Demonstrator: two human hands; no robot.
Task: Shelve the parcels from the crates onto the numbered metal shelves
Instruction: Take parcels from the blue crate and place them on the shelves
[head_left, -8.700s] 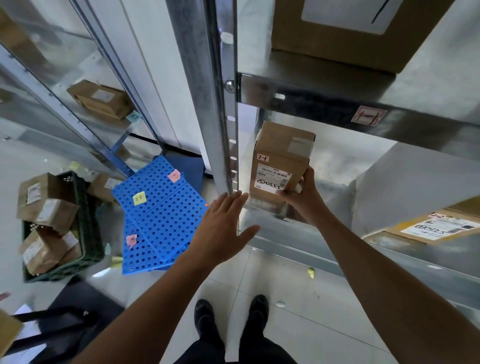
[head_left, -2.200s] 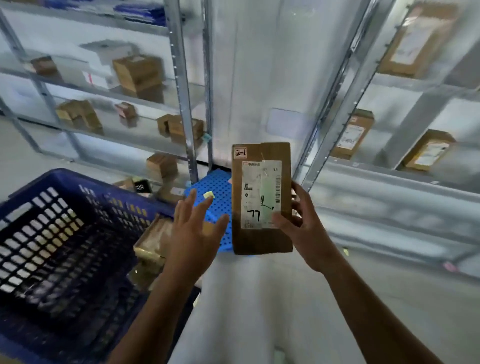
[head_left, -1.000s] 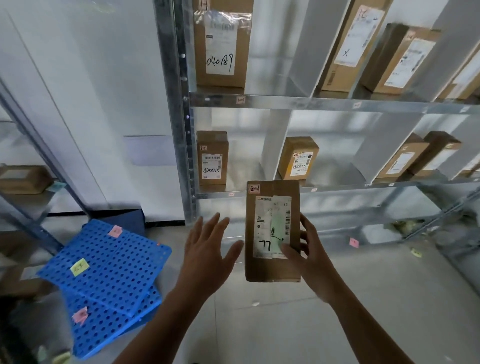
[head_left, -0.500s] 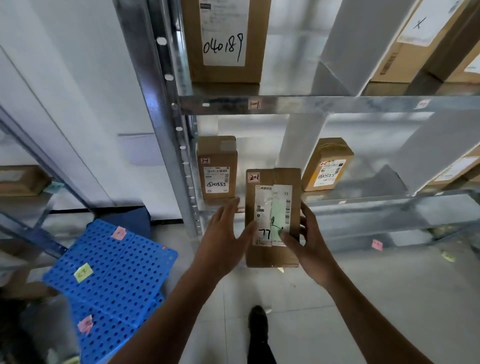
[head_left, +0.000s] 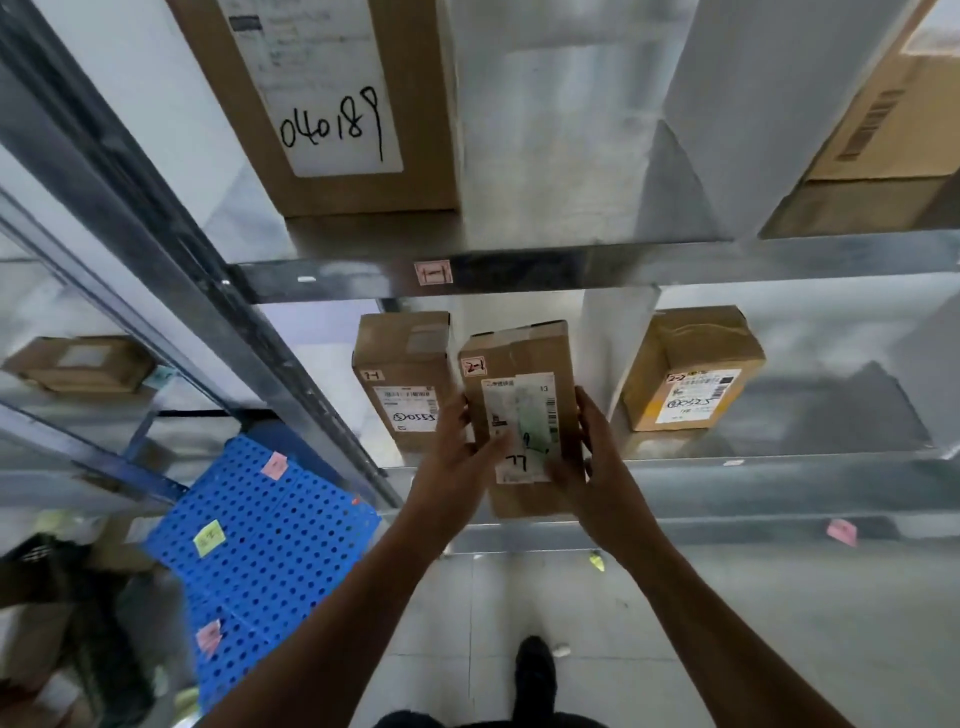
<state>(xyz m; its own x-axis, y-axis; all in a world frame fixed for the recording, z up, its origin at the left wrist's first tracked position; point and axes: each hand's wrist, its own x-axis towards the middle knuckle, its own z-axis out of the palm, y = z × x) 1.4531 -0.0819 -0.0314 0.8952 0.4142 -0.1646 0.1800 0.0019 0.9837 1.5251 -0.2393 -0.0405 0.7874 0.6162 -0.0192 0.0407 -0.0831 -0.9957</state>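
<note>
A tall brown parcel (head_left: 519, 364) with a red "2-1" tag and a white label marked "77" stands upright at the front edge of the lower metal shelf (head_left: 753, 470). My left hand (head_left: 457, 457) grips its left side with the thumb across the label. My right hand (head_left: 592, 457) holds its right side. Just left of it on the same shelf stands another brown parcel (head_left: 402, 374) tagged "2-1". A yellowish parcel (head_left: 691, 369) tagged "2-2" stands to the right, past a grey divider (head_left: 615, 343).
The upper shelf (head_left: 571, 265), tagged "1-1", carries a large parcel (head_left: 332, 104) marked "040189" and another box (head_left: 893, 130) at right. A steel upright (head_left: 171, 218) runs diagonally at left. Blue perforated crate panels (head_left: 260, 551) lie on the floor; my shoe (head_left: 535, 670) is below.
I stepped closer to the shelf. The parcel rose and moved forward to the lower shelf's edge, and my left hand closed onto its left side.
</note>
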